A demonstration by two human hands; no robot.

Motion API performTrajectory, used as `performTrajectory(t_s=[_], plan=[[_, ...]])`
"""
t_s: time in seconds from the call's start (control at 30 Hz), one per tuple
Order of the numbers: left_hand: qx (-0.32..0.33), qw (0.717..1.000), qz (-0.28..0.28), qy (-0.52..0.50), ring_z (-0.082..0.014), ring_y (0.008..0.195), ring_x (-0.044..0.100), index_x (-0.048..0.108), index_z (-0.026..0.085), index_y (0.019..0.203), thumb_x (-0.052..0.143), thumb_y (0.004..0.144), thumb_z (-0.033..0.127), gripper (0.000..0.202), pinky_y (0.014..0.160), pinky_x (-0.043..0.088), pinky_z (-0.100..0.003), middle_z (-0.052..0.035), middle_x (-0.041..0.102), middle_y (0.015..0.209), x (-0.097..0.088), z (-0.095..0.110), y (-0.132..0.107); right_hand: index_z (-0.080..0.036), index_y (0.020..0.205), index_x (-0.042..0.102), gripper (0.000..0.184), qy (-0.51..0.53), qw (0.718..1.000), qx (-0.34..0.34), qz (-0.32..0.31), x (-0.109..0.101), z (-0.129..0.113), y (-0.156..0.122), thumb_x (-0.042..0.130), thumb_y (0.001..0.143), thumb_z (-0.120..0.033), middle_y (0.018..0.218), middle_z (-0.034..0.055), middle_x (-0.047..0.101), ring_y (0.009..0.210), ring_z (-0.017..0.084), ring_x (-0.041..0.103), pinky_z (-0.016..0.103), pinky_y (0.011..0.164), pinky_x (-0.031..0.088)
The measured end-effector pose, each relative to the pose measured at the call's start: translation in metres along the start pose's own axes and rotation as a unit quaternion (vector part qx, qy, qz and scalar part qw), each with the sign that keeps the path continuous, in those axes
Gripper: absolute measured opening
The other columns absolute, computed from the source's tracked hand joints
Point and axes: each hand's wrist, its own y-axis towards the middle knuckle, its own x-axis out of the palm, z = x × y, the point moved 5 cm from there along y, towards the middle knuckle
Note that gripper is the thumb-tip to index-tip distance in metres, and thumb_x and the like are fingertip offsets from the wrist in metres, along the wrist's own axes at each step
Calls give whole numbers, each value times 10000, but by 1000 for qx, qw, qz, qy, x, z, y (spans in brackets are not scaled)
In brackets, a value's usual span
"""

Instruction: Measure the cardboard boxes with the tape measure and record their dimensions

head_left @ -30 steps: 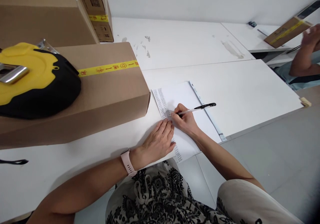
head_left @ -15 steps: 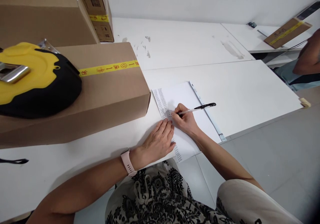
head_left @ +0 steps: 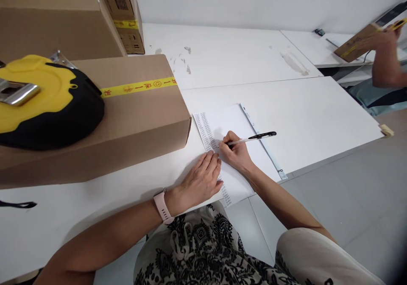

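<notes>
A white paper sheet [head_left: 229, 121] with columns of small print lies on the white table [head_left: 305, 115]. My right hand [head_left: 235, 152] grips a pen [head_left: 254, 138] with a black cap, its tip on the printed column. My left hand [head_left: 200, 181] lies flat on the sheet's left edge with its fingers stretched out and together, right beside my right hand. A pale pink watch sits on my left wrist.
A long cardboard box [head_left: 133, 107] with yellow tape stands left of the sheet, with a yellow and black tape measure [head_left: 44, 102] on top. More boxes [head_left: 121, 13] are stacked behind. At the far right another person's arm [head_left: 383, 60] reaches to a box [head_left: 359, 43] on a neighbouring table.
My hands have hardly moved; the pen tip shifted slightly on the column. The other person's arm at the right has risen toward the box there.
</notes>
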Motion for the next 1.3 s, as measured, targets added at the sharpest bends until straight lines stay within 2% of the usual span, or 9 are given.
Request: performTrajectory(t_s=[0.3, 1.3], plan=[[3, 1000, 0, -11, -346, 1348, 539, 538, -46, 1355, 457, 1014, 462, 618, 1188, 343, -442, -246, 612, 1392, 0, 0, -1, -241, 690, 409, 221, -11, 1000, -5, -5, 2, 0, 0, 606, 788, -228, 584, -62, 369, 561, 119, 330, 277, 524, 278], [-4, 1000, -15, -19, -325, 1386, 506, 522, -20, 1361, 371, 1035, 443, 587, 1204, 318, -445, -241, 588, 1425, 3, 0, -1, -235, 667, 417, 232, 4, 1000, 6, -3, 0, 2, 1, 623, 774, -227, 589, -57, 385, 571, 117, 335, 279, 532, 278]])
